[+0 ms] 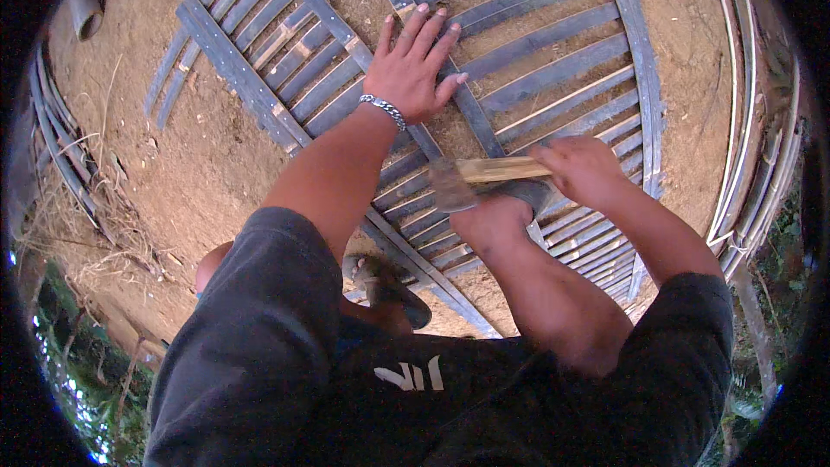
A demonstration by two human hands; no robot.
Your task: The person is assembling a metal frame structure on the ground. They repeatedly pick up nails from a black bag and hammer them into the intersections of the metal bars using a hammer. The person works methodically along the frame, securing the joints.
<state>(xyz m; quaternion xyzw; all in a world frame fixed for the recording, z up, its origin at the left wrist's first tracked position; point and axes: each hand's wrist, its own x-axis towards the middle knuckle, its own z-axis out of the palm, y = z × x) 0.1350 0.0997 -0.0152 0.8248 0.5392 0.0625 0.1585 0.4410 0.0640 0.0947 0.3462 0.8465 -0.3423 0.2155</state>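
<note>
My left hand [410, 78] lies with its fingers spread on a panel of dark grey bamboo slats [553, 73], over one of its lengthwise strips. That hand holds nothing. In my right hand [581, 171] is a hammer [501, 169], gripped near the end of its pale wooden handle. Its blurred, dark head is to the left of the hand, over the slats and just in front of my bare leg [536, 268]. Crosswise slats are joined to the long strips, and a row of small light dots, like nail heads, runs along the left edge strip [238, 69].
Brown bare earth [173, 190] surrounds the panel. A short hollow tube [85, 4] lies at the far left. Bundled dark strips [56, 138] and dry grass are along the left side. Long thin poles [735, 104] run down the right side. A dark sandal [411, 307] is below the panel.
</note>
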